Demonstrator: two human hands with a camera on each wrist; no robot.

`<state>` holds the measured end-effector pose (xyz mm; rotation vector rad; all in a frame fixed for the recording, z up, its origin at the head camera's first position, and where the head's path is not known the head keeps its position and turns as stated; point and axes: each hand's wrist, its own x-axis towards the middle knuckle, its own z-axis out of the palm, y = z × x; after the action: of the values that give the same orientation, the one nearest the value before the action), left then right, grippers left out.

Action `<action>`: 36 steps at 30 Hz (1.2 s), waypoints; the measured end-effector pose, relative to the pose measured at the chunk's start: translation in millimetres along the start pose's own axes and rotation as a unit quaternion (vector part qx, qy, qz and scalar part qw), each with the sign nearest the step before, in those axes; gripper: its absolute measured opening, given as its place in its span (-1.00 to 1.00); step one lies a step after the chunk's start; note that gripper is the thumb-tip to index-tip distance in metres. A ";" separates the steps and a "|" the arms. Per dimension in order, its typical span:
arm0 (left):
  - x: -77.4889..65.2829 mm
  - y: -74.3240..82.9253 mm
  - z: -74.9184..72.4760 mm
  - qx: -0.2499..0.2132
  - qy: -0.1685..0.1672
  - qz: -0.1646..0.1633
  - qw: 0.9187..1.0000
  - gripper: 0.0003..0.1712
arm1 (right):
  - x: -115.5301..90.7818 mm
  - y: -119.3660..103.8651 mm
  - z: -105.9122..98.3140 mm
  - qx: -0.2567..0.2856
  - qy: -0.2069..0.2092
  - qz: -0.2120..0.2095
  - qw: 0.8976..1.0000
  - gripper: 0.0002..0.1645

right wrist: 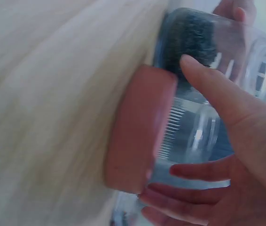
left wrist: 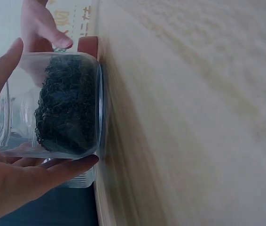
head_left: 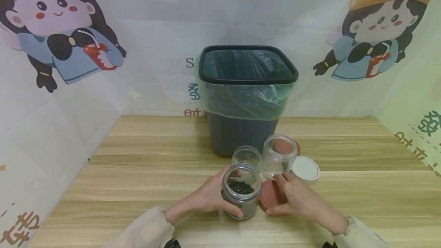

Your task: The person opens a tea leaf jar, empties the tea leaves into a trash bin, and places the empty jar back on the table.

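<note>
A clear jar (head_left: pixel 242 202) partly filled with dark dried leaves (left wrist: pixel 69 106) stands uncapped on the table. My left hand (head_left: pixel 213 194) holds it around the side, thumb in front and fingers behind. Just right of the jar lies a red lid (head_left: pixel 270 193). Over this lid is my right hand (head_left: pixel 296 198), thumb and fingers spread across it. In the right wrist view the fingertips are at one edge of the red lid (right wrist: pixel 140 129), while the thumb stands off its face and overlaps the jar.
Behind the held jar stand a smaller clear jar (head_left: pixel 246 159) and a larger one (head_left: pixel 279 163), both uncapped. A white lid (head_left: pixel 306 169) and another red lid (head_left: pixel 298 148) lie to their right. A dark bin (head_left: pixel 241 135) with a green liner (head_left: pixel 241 102) stands at the back.
</note>
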<state>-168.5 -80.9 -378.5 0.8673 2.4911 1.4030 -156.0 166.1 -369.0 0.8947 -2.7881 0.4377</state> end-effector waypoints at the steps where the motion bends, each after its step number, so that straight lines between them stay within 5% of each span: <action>1: -0.1 -0.1 0.0 -0.001 0.000 0.000 1.000 0.10 | 0.4 -1.1 -1.2 -0.004 0.010 -0.005 1.000 -0.08; 6: -1.0 -1.1 -0.8 -0.008 -0.005 0.001 1.000 0.11 | 4.3 -8.6 -4.5 0.028 0.049 -0.032 0.998 -0.15; 12: -1.6 -1.6 -1.4 -0.006 -0.011 0.013 1.000 0.10 | 11.3 -19.7 -3.0 0.207 0.020 -0.022 0.978 -0.06; 15: -1.8 -1.3 -1.3 -0.006 -0.013 0.015 1.000 0.09 | 15.5 -25.1 0.9 0.253 0.007 -0.025 0.967 -0.03; 36: -6.2 1.9 -5.1 0.009 0.003 0.032 0.999 0.02 | 20.9 -35.0 11.7 0.209 0.020 -0.004 0.978 0.08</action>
<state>-164.6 -87.3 -375.0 0.9560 2.5059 1.4074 -153.0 123.8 -366.8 0.9597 -2.6979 1.0570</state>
